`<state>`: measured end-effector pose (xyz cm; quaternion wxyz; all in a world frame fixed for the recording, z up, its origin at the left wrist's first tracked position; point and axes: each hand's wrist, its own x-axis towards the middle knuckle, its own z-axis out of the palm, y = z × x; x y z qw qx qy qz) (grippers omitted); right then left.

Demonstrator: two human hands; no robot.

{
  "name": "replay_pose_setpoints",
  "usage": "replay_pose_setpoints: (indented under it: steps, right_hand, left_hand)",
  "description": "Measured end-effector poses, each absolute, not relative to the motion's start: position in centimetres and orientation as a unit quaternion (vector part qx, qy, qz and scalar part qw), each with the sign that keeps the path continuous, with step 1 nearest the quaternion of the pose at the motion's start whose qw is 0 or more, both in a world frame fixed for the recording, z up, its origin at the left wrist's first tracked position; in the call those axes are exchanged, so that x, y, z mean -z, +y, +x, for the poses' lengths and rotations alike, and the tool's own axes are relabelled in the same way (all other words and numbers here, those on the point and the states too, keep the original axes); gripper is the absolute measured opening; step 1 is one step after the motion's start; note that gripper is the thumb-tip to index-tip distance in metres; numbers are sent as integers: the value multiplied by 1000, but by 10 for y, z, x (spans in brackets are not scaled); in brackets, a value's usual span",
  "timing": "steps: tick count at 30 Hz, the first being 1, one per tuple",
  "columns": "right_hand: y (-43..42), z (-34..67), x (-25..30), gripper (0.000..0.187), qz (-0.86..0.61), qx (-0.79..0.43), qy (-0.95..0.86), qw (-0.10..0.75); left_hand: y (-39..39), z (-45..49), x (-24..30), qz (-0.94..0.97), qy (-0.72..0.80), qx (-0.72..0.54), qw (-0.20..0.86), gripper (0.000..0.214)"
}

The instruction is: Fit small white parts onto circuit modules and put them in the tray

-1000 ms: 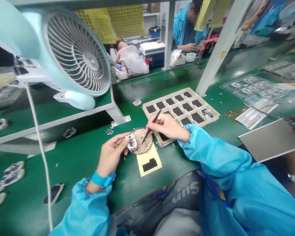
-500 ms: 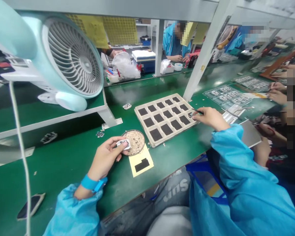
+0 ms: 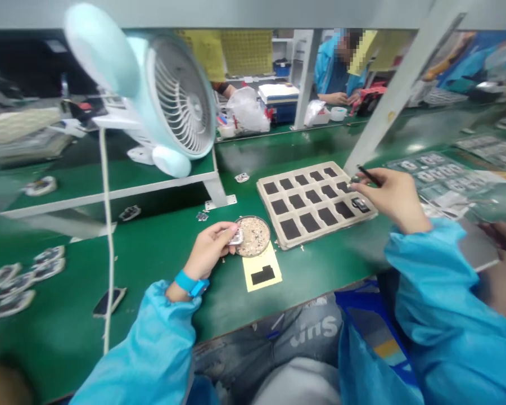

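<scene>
Over on the left, white-edged parts (image 3: pixel 19 284) lie in a cluster on the green tabletop (image 3: pixel 160 332), and closer in, a dark-faced part (image 3: pixel 118 297) sits beside the fan cable (image 3: pixel 106 225). Now the left hand (image 3: pixel 209 246): thumb and fingers pinch a small white-edged piece (image 3: pixel 236 237), right at the left rim of the round dish (image 3: pixel 257 232) of tiny bits. Just below, toward the tabletop's near edge, lies a yellow card (image 3: pixel 274 279) with a black patch.

Across to the tray (image 3: pixel 285 244), dark pads in its pockets, and a metallic-looking part (image 3: pixel 360 205) in the near-right corner pocket. Here's the right hand (image 3: pixel 392 194), fingers closed around a slim dark tool (image 3: pixel 370 176), fingertips at the tray's right edge, just beyond that part. The working tip? Can't make it out.

The step looks like fine handwork between tray and held piece, which sits well apart from the tool; any move calls for a steady left pinch and precise tool control.
</scene>
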<state>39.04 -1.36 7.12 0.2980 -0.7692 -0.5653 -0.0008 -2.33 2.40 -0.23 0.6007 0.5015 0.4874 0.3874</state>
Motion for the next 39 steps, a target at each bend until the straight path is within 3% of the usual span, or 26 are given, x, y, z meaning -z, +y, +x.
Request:
replay_pose_setpoints:
  steps: [4, 6, 13, 20, 27, 39]
  right_hand:
    - [5, 297, -87, 26, -605, -111, -575, 540]
    - [15, 250, -80, 26, -501, -232, -614, 564]
    - [24, 189, -30, 20, -402, -447, -675, 429]
    - [13, 201, -38, 30, -416, -526, -652, 355]
    - [14, 191, -31, 36, -414, -517, -664, 347]
    - [12, 186, -24, 30, -427, -504, -654, 369]
  left_hand:
    - [25, -23, 1, 473, 436, -433, 631, 47]
    - [26, -23, 0, 476, 440, -437, 623, 46]
    - [27, -26, -2, 480, 496, -455, 563, 46]
    - [22, -20, -4, 453, 505, -486, 551, 41]
    - [12, -18, -2, 495, 458, -509, 535, 35]
    - [7, -16, -8, 572, 472, -506, 440, 32]
